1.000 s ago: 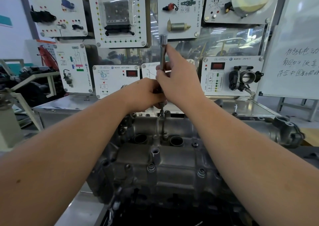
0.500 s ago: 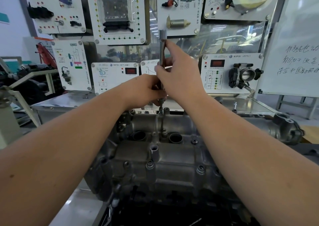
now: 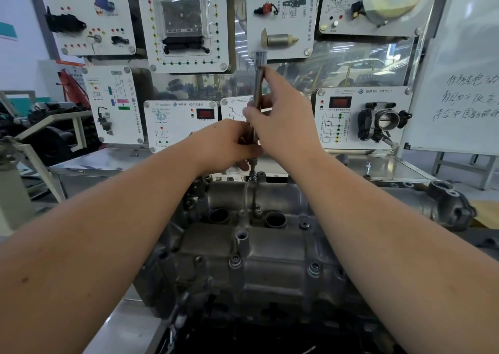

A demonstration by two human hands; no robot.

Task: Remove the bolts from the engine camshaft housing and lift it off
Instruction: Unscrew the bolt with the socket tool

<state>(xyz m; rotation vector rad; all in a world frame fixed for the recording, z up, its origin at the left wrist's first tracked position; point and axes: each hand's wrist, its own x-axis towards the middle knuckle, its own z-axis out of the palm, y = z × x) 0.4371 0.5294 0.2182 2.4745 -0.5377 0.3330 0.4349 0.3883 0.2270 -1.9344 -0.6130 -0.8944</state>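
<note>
Hands meet over the far edge of the grey cast-metal camshaft housing [image 3: 251,248], which sits low in the middle of the bench. A long chrome socket extension bar [image 3: 258,83] stands upright there, its lower tip on a small bolt [image 3: 253,177] at the housing's far rim. The right hand [image 3: 283,121] pinches the bar partway up between thumb and fingers; the left hand [image 3: 229,145] curls round its lower part. Beyond the housing hang white training panels [image 3: 186,24]; a throttle body [image 3: 383,121] is mounted on one.
</note>
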